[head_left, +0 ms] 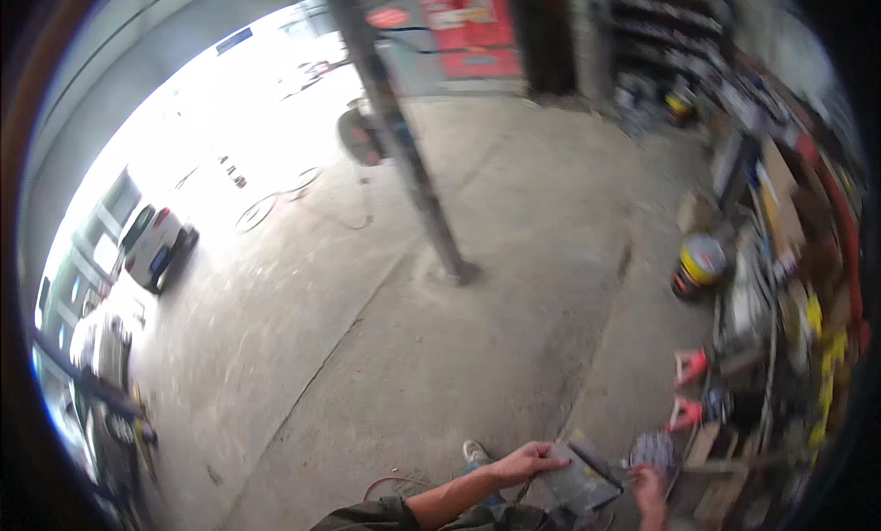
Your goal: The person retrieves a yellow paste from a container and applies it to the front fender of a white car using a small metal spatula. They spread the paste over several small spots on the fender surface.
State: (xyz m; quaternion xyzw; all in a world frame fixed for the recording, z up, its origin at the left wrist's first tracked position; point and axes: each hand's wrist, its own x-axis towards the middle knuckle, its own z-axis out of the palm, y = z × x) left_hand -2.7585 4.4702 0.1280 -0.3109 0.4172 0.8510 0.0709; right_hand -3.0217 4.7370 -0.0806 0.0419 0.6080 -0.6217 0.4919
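Note:
My left hand (530, 461) reaches out at the lower edge and grips a flat, greyish, roughly square plate (576, 488) by its left side, thumb on top. A dark strip lies along the plate's upper right edge. On the other side of the plate is my right hand (650, 485), smeared by motion, its fingers curled in near the plate's right edge. A thin thing seems to run from these fingers to the plate, but its kind is too blurred to tell. Just beyond the right hand stands a round greyish thing (652, 449).
A steel post (418, 178) rises from the concrete floor (367, 347) ahead. Along the right are a yellow-and-black bucket (701, 263), red-topped stands (690, 366), a cardboard box (782, 196) and other clutter. A white car (156, 246) stands left; a hose (262, 210) lies near the bright doorway.

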